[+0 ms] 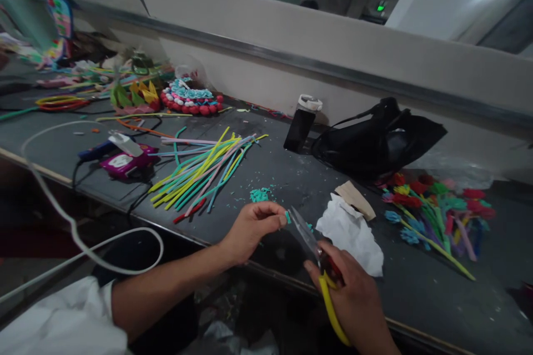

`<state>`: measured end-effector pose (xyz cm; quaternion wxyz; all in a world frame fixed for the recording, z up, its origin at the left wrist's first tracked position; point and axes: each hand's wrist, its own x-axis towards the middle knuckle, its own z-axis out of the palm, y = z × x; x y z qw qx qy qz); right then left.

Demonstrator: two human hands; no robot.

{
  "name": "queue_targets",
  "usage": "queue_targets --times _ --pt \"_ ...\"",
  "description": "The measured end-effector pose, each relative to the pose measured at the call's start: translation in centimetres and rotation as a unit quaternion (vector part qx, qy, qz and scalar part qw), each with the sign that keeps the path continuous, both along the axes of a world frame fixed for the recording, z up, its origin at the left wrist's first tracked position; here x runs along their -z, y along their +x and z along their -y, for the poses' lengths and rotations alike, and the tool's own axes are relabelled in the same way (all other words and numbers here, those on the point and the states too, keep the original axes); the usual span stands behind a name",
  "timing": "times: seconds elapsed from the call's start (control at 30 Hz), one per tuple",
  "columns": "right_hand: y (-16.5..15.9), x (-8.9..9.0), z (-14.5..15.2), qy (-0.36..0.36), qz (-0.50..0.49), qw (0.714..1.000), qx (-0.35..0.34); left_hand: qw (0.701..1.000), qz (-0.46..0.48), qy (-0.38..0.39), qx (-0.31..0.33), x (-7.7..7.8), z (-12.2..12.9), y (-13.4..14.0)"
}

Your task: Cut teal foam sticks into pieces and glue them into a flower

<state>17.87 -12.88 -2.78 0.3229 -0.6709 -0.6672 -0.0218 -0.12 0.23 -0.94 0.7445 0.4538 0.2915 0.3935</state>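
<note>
Between the thumb and fingers of my left hand (pixel 255 228) a small teal piece (pixel 288 217) is pinched, its end poking out. My right hand (pixel 353 297) is wrapped round yellow-handled scissors (pixel 306 233), whose blades point up and left and reach close beside that piece. Behind my left hand lies a little heap of teal clippings (pixel 260 194), with more bits scattered around it. A fan of coloured pipe cleaners (pixel 204 169) in yellow, teal, pink and blue spreads over the table to the left.
A magenta glue gun (pixel 127 161) and a white cable (pixel 70 216) are at left. Crumpled white paper (pixel 350 230) lies right of the scissors. A dark bottle (pixel 300 125), a black bag (pixel 375 141) and colourful craft flowers (pixel 441 211) occupy the table's back and right.
</note>
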Motion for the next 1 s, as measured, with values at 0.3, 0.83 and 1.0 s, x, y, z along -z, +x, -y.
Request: queue_targets --times 0.3,0.83,1.0 --pt "0.1 0.5 0.2 -0.004 0.051 0.999 -0.019 1.000 -0.005 0.024 0.006 -0.1 -0.1 -0.2" --pt "0.4 1.1 0.3 0.046 0.115 0.992 -0.016 1.000 -0.005 -0.020 -0.012 0.1 0.3 0.1" --pt "0.5 1.2 0.5 0.035 0.106 0.994 -0.013 1.000 -0.002 -0.015 -0.014 0.3 0.3 0.1"
